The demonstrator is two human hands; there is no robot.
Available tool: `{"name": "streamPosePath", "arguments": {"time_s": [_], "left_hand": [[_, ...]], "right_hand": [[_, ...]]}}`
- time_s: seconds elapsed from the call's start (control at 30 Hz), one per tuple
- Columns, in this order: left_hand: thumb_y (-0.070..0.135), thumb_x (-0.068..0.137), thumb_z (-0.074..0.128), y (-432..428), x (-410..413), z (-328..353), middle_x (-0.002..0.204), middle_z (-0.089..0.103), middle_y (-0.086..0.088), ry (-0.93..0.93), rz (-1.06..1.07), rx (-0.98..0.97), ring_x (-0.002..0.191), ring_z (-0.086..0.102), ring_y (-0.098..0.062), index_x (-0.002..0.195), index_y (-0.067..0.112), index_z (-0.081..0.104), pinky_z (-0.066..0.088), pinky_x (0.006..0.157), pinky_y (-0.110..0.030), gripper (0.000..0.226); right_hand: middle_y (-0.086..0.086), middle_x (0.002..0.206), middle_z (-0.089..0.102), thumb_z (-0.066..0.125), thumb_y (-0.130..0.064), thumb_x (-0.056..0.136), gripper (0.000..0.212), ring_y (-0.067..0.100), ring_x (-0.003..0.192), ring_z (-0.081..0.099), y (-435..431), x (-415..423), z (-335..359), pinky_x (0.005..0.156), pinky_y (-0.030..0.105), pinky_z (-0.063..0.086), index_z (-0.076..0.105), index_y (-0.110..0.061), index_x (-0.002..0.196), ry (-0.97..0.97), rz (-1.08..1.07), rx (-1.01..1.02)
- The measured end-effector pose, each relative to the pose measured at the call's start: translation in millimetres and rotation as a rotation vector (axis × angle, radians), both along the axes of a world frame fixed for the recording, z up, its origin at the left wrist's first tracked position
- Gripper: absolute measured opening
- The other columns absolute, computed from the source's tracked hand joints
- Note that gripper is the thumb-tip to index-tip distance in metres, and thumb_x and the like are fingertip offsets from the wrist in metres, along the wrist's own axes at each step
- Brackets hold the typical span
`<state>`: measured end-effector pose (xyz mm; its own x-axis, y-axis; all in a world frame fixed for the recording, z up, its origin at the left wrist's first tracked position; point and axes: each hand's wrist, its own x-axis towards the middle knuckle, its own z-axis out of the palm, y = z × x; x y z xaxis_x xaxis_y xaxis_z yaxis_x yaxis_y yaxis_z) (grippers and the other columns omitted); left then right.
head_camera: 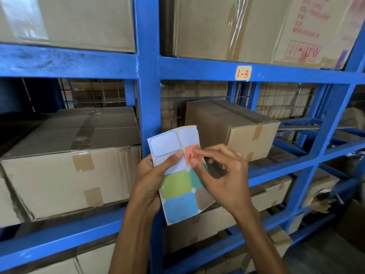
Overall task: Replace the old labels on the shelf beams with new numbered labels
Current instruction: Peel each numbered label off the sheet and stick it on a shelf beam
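My left hand (152, 175) holds a sheet of coloured stickers (177, 184) upright in front of the blue rack post, thumb pressed on its left side. Green, blue, teal and brown stickers fill its lower half; several upper spots are bare white. My right hand (223, 175) pinches the orange label (189, 153) with red writing at the sheet's upper right; fingers hide most of the writing. A pale yellow label reading 1-3 (243, 73) is stuck on the upper blue shelf beam (197, 69).
Blue steel racking (147, 80) fills the view, with taped cardboard boxes on every level: a large box (69, 161) on the left, a smaller one (233, 123) on the right. Wire mesh backs the shelves.
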<state>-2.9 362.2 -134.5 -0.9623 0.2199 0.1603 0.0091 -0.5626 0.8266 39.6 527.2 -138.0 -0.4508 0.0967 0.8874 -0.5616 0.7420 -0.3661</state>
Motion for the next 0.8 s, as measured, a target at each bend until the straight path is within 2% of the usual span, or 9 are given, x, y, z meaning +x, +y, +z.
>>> {"name": "streamPosePath", "arguments": {"time_s": [0.1, 0.23, 0.37, 0.47, 0.6, 0.7, 0.77, 0.8], "left_hand": [[0.014, 0.065, 0.084, -0.4, 0.1, 0.1, 0.110, 0.080, -0.016, 0.013, 0.022, -0.018, 0.085, 0.078, -0.029, 0.117, 0.008, 0.074, 0.067, 0.073, -0.042, 0.054], [0.019, 0.063, 0.084, 2.5, -0.3, -2.9, 0.103, 0.082, -0.010, 0.093, 0.091, -0.088, 0.086, 0.080, -0.024, 0.101, 0.016, 0.078, 0.066, 0.069, -0.034, 0.038], [0.026, 0.063, 0.084, 5.7, 0.5, -4.5, 0.095, 0.083, 0.000, 0.173, 0.155, -0.174, 0.084, 0.080, -0.018, 0.097, 0.021, 0.077, 0.063, 0.063, -0.026, 0.036], [0.020, 0.074, 0.086, 8.4, -1.4, -9.5, 0.095, 0.083, 0.002, 0.166, 0.199, -0.229, 0.084, 0.080, -0.017, 0.098, 0.022, 0.077, 0.063, 0.062, -0.026, 0.026], [0.013, 0.082, 0.085, 4.6, -6.9, -23.6, 0.090, 0.083, 0.003, 0.105, 0.307, -0.306, 0.081, 0.080, -0.018, 0.098, 0.020, 0.076, 0.064, 0.061, -0.032, 0.020], [0.009, 0.082, 0.084, 1.5, -10.4, -35.6, 0.095, 0.082, -0.008, 0.016, 0.336, -0.292, 0.082, 0.079, -0.025, 0.104, 0.012, 0.077, 0.066, 0.063, -0.036, 0.024], [0.008, 0.083, 0.083, 1.3, -10.0, -45.9, 0.099, 0.081, -0.010, -0.029, 0.363, -0.305, 0.080, 0.078, -0.024, 0.106, 0.010, 0.075, 0.066, 0.061, -0.035, 0.025], [0.008, 0.083, 0.083, 0.8, -9.0, -50.5, 0.100, 0.080, -0.010, -0.040, 0.369, -0.312, 0.081, 0.077, -0.023, 0.105, 0.011, 0.074, 0.066, 0.064, -0.036, 0.024]], "right_hand": [[-0.017, 0.093, 0.075, 0.086, -0.039, 0.079, 0.024, 0.007, 0.083, 0.068, -2.5, 1.6, -2.0, 0.080, 0.048, 0.052, 0.081, -0.026, 0.099, -0.039, 0.026, -0.017], [-0.016, 0.095, 0.078, 0.082, -0.025, 0.086, 0.011, 0.004, 0.088, 0.074, -3.0, 0.1, -7.9, 0.080, 0.049, 0.057, 0.082, -0.021, 0.096, -0.078, 0.089, -0.127], [-0.017, 0.092, 0.078, 0.073, -0.017, 0.093, 0.008, 0.004, 0.091, 0.074, -4.5, 1.0, -12.5, 0.082, 0.047, 0.058, 0.081, -0.020, 0.095, -0.098, 0.064, -0.162], [-0.014, 0.088, 0.077, 0.070, -0.022, 0.095, 0.009, 0.008, 0.089, 0.073, -0.6, -1.2, -17.9, 0.085, 0.045, 0.057, 0.077, -0.020, 0.090, -0.157, 0.084, -0.226], [0.003, 0.085, 0.079, 0.064, -0.009, 0.097, 0.013, 0.008, 0.084, 0.072, 22.6, -11.1, -34.1, 0.082, 0.022, 0.055, 0.074, -0.008, 0.090, -0.389, 0.317, -0.636], [0.011, 0.086, 0.079, 0.058, -0.010, 0.099, 0.014, 0.015, 0.081, 0.076, 45.2, -19.5, -57.5, 0.079, 0.024, 0.052, 0.071, -0.002, 0.099, -0.495, 0.411, -0.984], [0.007, 0.080, 0.079, 0.059, -0.011, 0.099, 0.013, 0.013, 0.077, 0.077, 59.2, -23.9, -79.1, 0.077, 0.026, 0.052, 0.070, -0.007, 0.095, -0.460, 0.324, -1.151], [0.002, 0.076, 0.079, 0.060, -0.011, 0.099, 0.013, 0.012, 0.074, 0.077, 65.0, -26.9, -90.0, 0.078, 0.028, 0.053, 0.071, -0.007, 0.092, -0.423, 0.224, -1.168]]}}
